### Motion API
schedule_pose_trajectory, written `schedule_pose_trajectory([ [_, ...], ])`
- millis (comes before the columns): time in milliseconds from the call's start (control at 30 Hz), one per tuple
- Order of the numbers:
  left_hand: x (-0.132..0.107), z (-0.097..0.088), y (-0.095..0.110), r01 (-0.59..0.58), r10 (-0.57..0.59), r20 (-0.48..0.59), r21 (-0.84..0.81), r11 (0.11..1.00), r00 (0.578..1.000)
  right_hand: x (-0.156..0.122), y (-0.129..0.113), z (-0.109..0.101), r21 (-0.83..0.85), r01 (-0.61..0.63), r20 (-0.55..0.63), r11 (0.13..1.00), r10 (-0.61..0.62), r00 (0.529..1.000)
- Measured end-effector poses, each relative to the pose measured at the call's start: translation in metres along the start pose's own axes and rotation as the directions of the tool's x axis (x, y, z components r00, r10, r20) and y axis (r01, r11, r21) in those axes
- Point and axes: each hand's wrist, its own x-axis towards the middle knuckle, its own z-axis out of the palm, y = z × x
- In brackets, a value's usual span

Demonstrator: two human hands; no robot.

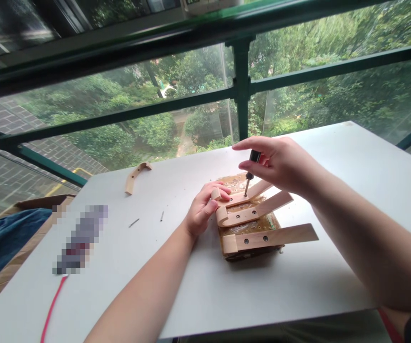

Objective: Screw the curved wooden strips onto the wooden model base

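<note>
My right hand (276, 162) grips the black handle of a screwdriver (249, 178). The screwdriver leans slightly, and its tip meets a screw in the farthest wooden hook (240, 197). My left hand (205, 205) holds the curled left end of that same hook, thumb on the near side and fingers over the far side. Two more hooks, a middle wooden hook (265, 209) and a near wooden hook (280, 237), lie across a brown, tape-covered block (251, 255). Each of these two shows two dark screw heads. Part of the farthest hook is hidden behind my right hand.
A loose curved wooden hook (134, 180) lies at the back left of the white table (126, 267). Two small screws, one here (134, 222), rest left of my hand. A blurred-out object (80, 243) with a red cord is farther left, beside a cardboard box (15, 243).
</note>
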Motion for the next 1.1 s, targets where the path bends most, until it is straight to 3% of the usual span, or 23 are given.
schedule_pose_trajectory([
  [133, 0.0, 0.0, 0.001, -0.012, 0.012, 0.008, 0.006, 1.0, 1.0, -0.001, 0.002, 0.004, 0.012, 0.074, 0.074, 0.997, -0.074, 0.994],
  [467, 0.0, 0.0, 0.001, -0.017, 0.017, 0.002, 0.015, 1.0, 1.0, -0.006, -0.007, -0.008, 0.104, 0.073, 0.311, 0.992, -0.102, 0.945],
  [1100, -0.001, 0.001, 0.004, -0.034, 0.033, -0.014, -0.012, 0.999, 0.999, -0.006, 0.001, -0.008, 0.099, 0.06, 0.323, 0.993, -0.089, 0.942],
])
